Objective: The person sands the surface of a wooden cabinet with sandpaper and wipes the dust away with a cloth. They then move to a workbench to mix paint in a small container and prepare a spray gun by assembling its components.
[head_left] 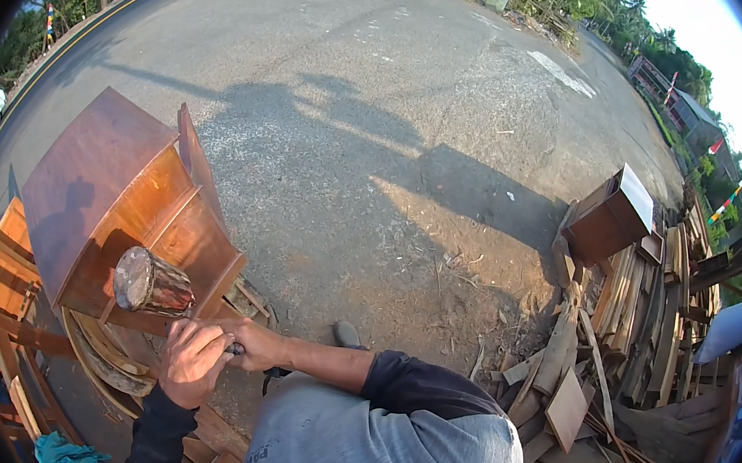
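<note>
My two hands meet low on the left, just in front of a reddish-brown varnished wooden cabinet [96, 176]. My right hand [260, 345] is closed round a small dark object with a shiny end, whose kind I cannot make out. Right beside it, my left hand [192, 359] has its fingers curled and pressed together; whatever they hold is hidden. Just beyond the left hand, a round can [168, 290] streaked with dark red-brown stain rests on the cabinet's wood. Its pale, stained end shows.
Planks and offcuts [626, 303] are heaped at the right, with a small brown cabinet [612, 216] on them. Curved wooden pieces [104, 366] lie below my left hand, and a teal cloth [67, 453] at the lower left. Asphalt [363, 50] stretches ahead.
</note>
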### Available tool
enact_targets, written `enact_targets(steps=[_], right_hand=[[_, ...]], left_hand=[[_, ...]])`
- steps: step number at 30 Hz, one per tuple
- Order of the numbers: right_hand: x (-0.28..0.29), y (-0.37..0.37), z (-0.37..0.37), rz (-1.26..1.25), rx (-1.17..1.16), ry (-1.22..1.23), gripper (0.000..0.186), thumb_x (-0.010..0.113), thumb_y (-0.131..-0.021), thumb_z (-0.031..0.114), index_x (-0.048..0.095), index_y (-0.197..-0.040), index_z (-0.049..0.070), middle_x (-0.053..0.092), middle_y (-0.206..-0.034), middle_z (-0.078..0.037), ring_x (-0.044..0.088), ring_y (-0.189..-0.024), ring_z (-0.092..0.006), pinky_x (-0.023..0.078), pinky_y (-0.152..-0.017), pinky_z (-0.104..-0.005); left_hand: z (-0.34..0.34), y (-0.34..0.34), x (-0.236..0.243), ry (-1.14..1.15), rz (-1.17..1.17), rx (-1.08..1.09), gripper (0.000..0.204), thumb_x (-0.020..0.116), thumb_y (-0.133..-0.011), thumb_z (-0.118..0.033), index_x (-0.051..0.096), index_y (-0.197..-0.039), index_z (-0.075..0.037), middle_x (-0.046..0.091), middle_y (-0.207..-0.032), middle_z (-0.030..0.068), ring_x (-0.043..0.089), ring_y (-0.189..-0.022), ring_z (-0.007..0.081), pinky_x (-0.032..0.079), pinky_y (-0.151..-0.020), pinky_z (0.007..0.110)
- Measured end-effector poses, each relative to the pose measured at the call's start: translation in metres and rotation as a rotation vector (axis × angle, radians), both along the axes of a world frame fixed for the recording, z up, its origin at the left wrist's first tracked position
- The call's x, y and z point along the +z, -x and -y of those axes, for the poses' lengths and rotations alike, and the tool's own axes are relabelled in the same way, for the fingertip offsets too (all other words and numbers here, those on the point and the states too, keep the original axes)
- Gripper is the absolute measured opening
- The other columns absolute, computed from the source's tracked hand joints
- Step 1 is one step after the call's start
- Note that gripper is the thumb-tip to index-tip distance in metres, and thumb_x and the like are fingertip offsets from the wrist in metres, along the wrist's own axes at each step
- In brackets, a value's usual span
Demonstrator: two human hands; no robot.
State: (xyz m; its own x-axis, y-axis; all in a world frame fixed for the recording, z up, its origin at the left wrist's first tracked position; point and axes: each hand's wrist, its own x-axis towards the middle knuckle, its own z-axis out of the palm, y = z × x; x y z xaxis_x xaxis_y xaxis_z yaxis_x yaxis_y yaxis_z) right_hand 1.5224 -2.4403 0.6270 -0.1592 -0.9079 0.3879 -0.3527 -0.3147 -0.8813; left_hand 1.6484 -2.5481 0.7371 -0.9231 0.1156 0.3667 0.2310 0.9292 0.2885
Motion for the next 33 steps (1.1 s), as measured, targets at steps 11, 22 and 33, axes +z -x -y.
enact_targets(steps=[11, 22, 33], right_hand=[[-0.018, -0.001, 0.004, 0.019, -0.04, -0.05, 0.091, 0.073, -0.075, 0.004, 0.028, -0.154, 0.002, 0.042, -0.149, -0.025, 0.046, -0.135, -0.0399, 0.039, -0.114, -0.0433], [-0.016, 0.018, -0.004, -0.13, 0.055, -0.046, 0.065, 0.074, -0.082, 0.012, 0.048, -0.141, 0.002, 0.036, -0.154, -0.022, 0.038, -0.141, -0.0382, 0.034, -0.117, -0.0429], [-0.049, 0.024, -0.026, -0.096, -0.052, -0.082, 0.021, 0.069, -0.081, 0.004, 0.065, -0.101, 0.001, 0.068, -0.096, -0.017, 0.067, -0.085, -0.0358, 0.054, -0.078, -0.0398]], left_hand=[[0.026, 0.007, -0.009, 0.026, 0.109, -0.172, 0.034, 0.08, -0.068, -0.01, 0.068, -0.098, -0.001, 0.064, -0.099, 0.0127, 0.062, -0.088, 0.0337, 0.049, -0.078, 0.045], [0.018, 0.026, 0.005, 0.057, 0.113, -0.243, 0.028, 0.078, -0.071, -0.009, 0.067, -0.096, -0.005, 0.062, -0.096, 0.0076, 0.062, -0.099, 0.028, 0.048, -0.086, 0.04], [0.018, 0.036, -0.027, 0.024, 0.169, -0.309, 0.012, 0.065, -0.086, -0.017, 0.063, -0.095, -0.01, 0.052, -0.089, 0.0027, 0.056, -0.09, 0.0218, 0.044, -0.08, 0.04]])
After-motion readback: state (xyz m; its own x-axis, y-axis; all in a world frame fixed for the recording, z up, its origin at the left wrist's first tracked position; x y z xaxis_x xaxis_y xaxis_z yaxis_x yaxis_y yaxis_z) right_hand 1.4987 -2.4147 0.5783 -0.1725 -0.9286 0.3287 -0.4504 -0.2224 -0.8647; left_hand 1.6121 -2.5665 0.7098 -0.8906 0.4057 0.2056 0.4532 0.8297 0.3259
